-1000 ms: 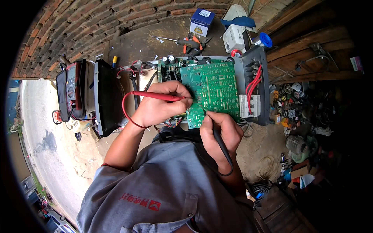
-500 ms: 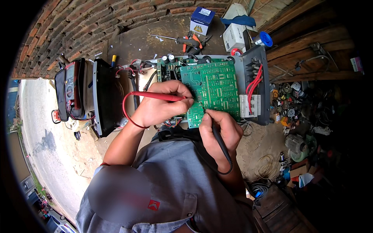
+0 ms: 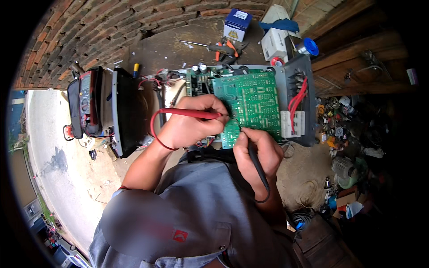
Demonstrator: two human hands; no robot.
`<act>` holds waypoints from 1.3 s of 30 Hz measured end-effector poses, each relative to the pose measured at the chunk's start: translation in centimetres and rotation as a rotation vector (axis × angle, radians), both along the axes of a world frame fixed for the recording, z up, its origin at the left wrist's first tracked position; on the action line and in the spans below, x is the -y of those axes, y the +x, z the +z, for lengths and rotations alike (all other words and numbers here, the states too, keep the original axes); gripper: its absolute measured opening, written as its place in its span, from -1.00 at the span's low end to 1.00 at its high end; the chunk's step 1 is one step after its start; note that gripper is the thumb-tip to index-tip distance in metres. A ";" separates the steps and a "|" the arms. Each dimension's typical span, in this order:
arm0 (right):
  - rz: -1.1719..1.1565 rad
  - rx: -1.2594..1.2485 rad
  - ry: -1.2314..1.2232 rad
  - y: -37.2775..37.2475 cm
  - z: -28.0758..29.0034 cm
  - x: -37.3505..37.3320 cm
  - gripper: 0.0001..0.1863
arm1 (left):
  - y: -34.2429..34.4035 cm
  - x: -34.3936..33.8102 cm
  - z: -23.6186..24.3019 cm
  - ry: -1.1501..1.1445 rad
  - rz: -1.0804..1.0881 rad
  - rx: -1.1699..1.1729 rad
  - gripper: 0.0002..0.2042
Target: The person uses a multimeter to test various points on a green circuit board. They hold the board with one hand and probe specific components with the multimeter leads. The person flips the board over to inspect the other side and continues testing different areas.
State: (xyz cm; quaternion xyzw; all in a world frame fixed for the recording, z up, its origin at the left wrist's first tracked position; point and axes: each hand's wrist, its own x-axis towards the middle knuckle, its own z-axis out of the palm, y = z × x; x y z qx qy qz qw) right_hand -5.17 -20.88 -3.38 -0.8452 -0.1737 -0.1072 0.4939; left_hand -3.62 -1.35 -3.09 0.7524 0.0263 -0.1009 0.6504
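Pinched in my left hand [image 3: 196, 123] is a red multimeter probe [image 3: 190, 113], its lead looping back over my wrist. My right hand [image 3: 260, 152] grips a black multimeter probe [image 3: 258, 166] near its tip, and its lead curls under my wrist. Both tips point down at the lower left part of a green circuit board [image 3: 257, 100]; whether they touch it is too small to tell. The board lies component-dotted in an opened metal housing [image 3: 295, 67]. A multimeter [image 3: 86, 100] in a dark case stands at the left, beyond a black panel [image 3: 134, 111].
Behind the housing lie a screwdriver [image 3: 194, 43] and orange-handled pliers [image 3: 230, 48]. A blue box [image 3: 237, 24], a white box [image 3: 274, 43] and a blue-rimmed spool [image 3: 309, 46] stand farther back. Red wires [image 3: 298, 100] run along the housing's right side. Cluttered parts and a motor [image 3: 346, 172] lie at right.
The whole scene has shifted slightly to the right in the picture. Both hands still hold their probes over nearly the same area of the board.
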 end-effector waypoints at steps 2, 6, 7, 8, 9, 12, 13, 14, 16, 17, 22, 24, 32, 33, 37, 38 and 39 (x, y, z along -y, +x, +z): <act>-0.021 -0.048 -0.033 -0.3 -0.4 0.2 -0.78 | -0.2 -0.1 0.0 -0.024 -0.004 -0.011 -0.89; -0.088 -0.119 -0.006 -0.8 -1.1 0.5 -0.84 | 0.2 0.1 -0.3 0.020 -0.042 0.106 -0.88; -0.091 -0.110 -0.024 -0.8 -1.0 0.7 -0.85 | 0.2 0.3 -0.4 0.015 -0.035 0.095 -0.88; -0.095 -0.102 -0.042 -0.8 -1.0 0.6 -0.86 | 0.2 0.2 -0.4 0.009 -0.029 0.083 -0.88; -0.091 -0.113 -0.031 -0.8 -1.0 0.6 -0.86 | 0.2 0.3 -0.4 0.012 -0.039 0.078 -0.88; -0.080 -0.137 -0.003 -0.8 -1.0 0.4 -0.86 | 0.1 0.1 -0.5 0.013 -0.028 0.091 -0.88; -0.074 -0.137 0.002 -0.8 -1.0 0.4 -0.86 | 0.0 0.0 -0.5 0.009 -0.025 0.106 -0.87; -0.069 -0.137 0.007 -0.8 -1.0 0.3 -0.87 | 0.0 0.0 -0.4 0.004 -0.025 0.092 -0.87; -0.071 -0.143 0.000 -0.8 -0.9 0.4 -0.86 | 0.0 0.0 -0.2 -0.005 -0.027 0.061 -0.87; -0.075 -0.146 -0.004 -0.8 -0.9 0.4 -0.86 | 0.0 -0.1 -0.2 0.013 -0.024 0.093 -0.87; -0.092 -0.137 -0.031 -0.7 -1.0 0.3 -0.82 | 0.0 -0.1 -0.6 0.011 -0.023 0.118 -0.89; -0.060 -0.120 0.044 -0.5 -1.2 0.3 -0.81 | -0.2 0.1 -0.4 0.019 0.012 0.094 -0.89; -0.036 -0.064 0.056 -0.1 -0.7 0.2 -0.87 | -0.1 -0.4 -0.4 -0.019 0.056 0.036 -0.88; -0.035 -0.059 0.053 -0.1 -0.8 0.1 -0.87 | -0.2 -0.4 -0.4 -0.011 0.055 0.036 -0.88; -0.031 -0.063 0.061 -0.1 -0.7 0.0 -0.84 | -0.2 -0.4 -0.1 0.011 0.050 0.002 -0.89; -0.036 -0.080 0.070 -0.2 -0.8 0.0 -0.82 | -0.2 -0.4 0.0 0.015 0.047 -0.015 -0.89; -0.040 -0.096 0.080 -0.2 -0.8 -0.1 -0.80 | -0.2 -0.4 0.0 0.007 0.047 -0.013 -0.89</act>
